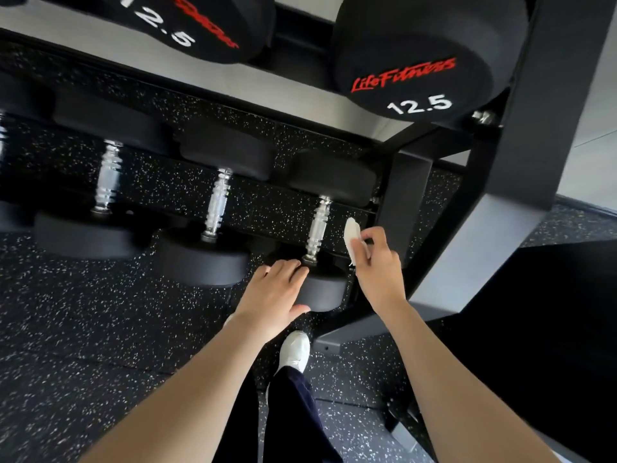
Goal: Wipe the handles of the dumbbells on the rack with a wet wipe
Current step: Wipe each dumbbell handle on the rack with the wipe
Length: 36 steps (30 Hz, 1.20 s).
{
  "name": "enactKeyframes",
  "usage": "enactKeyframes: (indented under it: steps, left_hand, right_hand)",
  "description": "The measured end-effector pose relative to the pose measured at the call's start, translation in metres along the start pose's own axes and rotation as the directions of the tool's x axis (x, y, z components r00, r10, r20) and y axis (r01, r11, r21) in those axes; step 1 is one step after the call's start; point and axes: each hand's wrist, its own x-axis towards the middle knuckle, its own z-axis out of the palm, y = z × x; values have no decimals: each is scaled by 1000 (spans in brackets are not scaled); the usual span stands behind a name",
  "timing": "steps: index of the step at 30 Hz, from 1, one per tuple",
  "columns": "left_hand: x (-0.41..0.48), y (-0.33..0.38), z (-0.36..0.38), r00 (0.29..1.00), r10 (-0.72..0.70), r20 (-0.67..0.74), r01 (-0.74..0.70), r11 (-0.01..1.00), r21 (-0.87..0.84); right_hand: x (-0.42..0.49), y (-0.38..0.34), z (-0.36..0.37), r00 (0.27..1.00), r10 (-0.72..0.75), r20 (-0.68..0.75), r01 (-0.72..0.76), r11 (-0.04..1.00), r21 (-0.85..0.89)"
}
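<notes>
While left fingers (pixel 289 267) lie loosely on the dumbbell (pixel 324 292), right fingers (pixel 373 234) pinch the wipe (pixel 352 236) (beside its handle (pixel 319 228)).

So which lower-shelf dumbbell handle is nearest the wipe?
The rightmost handle, by the rack post; the wipe is just right of it, left hand resting on its front head.
</notes>
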Motion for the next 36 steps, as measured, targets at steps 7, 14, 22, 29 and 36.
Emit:
enactKeyframes:
  steps: [7,14,22,29,36]
  left_hand:
    - [19,-8,31,999,15,29,-15,1000,-19]
    - [23,-15,49,991,20,-130,-39,989,-144]
    - [19,-14,51,982,-23,-188,-15,981,-194]
    - [16,-15,53,983,-10,-183,-28,978,-205]
    - [16,-16,56,985,-13,-172,-23,978,-207]
  right_hand:
    - [32,16,38,997,-37,61,44,991,-124]
    - [77,6,66,994,-106,6,104,963,-249]
    - [92,4,93,972,64,-225,-90,990,-106]
    - [96,4,104,912,102,-396,-71,993,91]
    - [98,10,98,956,-49,-288,68,996,58]
